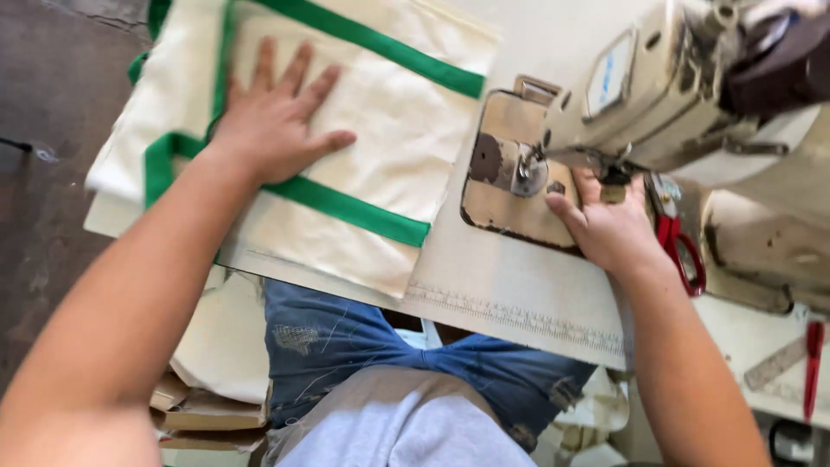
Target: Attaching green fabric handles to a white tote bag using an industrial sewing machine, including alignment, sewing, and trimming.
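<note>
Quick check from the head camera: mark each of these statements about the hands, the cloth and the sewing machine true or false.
1. The left hand lies flat, fingers spread, on the cream cloth with green bands. True.
2. The right hand holds the red-handled scissors. False: the scissors lie beside it, ungripped.
3. The right hand is at the beige sewing machine, by its metal plate. True.
4. The cloth is under the needle. False: it lies left of the plate.
</note>
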